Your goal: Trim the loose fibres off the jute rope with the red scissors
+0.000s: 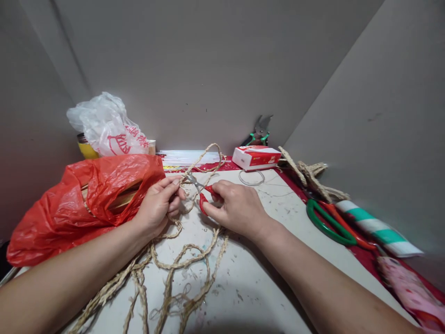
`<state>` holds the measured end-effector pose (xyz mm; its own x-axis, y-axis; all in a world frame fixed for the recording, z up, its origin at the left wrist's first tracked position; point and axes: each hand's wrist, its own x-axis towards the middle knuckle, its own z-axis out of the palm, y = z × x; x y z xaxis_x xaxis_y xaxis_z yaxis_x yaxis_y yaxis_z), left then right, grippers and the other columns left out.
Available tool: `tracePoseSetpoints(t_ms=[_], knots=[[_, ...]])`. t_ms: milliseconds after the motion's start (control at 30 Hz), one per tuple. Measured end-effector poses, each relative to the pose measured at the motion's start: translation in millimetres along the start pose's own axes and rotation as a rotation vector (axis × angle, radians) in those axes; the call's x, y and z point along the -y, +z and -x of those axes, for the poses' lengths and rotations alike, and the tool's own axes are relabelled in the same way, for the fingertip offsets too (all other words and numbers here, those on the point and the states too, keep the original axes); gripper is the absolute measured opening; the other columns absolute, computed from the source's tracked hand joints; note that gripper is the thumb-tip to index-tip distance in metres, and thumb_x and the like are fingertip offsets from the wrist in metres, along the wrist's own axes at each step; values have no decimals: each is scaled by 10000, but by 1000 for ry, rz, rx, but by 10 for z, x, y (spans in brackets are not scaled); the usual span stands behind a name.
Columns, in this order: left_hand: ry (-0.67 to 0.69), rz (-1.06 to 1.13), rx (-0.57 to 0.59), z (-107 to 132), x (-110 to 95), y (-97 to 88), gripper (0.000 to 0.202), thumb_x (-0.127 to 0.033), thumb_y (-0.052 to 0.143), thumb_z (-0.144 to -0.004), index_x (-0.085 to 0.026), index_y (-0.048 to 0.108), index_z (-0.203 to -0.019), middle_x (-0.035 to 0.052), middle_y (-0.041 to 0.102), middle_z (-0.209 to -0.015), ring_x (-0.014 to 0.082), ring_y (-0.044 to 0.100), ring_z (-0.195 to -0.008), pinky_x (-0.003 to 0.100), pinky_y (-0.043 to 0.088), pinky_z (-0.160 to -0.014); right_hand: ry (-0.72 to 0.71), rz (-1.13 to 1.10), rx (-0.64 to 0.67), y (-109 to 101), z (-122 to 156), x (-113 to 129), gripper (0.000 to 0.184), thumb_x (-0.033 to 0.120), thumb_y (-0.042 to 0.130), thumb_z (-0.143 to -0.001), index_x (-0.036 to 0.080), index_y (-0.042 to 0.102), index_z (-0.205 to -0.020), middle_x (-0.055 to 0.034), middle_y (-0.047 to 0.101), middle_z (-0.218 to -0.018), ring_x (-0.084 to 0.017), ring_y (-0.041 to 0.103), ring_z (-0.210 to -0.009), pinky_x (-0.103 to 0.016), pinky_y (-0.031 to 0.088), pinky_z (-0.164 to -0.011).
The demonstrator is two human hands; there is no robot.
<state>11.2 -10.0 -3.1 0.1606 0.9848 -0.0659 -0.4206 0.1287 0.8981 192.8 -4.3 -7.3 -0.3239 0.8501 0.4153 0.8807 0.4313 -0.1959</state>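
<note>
My left hand (160,203) pinches a braided straw rope (205,264) between thumb and fingertips. A loop of that rope rises beyond the hand, and several lengths trail down toward the near edge of the table. In my right hand (236,206) are small scissors (202,196) with red handles, my fingers through the grips. The blades are spread and point left, at the rope close to my left fingertips. Whether they touch the strand I cannot tell.
Left is a red plastic bag (69,208) of flat strips, with a white bag (111,125) behind. At the back are a tissue pack (256,157), a wire ring (251,178) and green-handled pruners (261,132). Green-handled shears (327,225) lie right. Scraps dot the white tabletop (264,278).
</note>
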Motion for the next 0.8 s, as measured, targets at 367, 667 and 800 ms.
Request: tracePoseSetpoints(t_ms=[367,667,800], knots=[[6,-20,-30,30,-21,47,156,-196,633,-754,-144,561,-883,-39,554,-631,11,283,-345,152,188,-349,-63,176,62,-38,-8,40,349,488,497,-787,183,666,-766,-67,676,-725,-177,559,-592,-299,229,-541],[8,2,-42,20,-1,12,190,-170,660,-719,-129,579,-886,-32,563,-651,7,297,-358,159,199,-364,-40,133,186,-59,-11,70,317,403,480,-836,203,667,-677,-47,680,-660,-147,520,-543,-298,178,-529],[27,6,-48,9,0,3,196,-163,639,-742,-130,571,-923,-31,558,-652,12,289,-363,158,196,-363,-5,22,190,-35,-13,47,317,368,463,-850,206,654,-656,-20,671,-661,-121,495,-555,-275,194,-531]])
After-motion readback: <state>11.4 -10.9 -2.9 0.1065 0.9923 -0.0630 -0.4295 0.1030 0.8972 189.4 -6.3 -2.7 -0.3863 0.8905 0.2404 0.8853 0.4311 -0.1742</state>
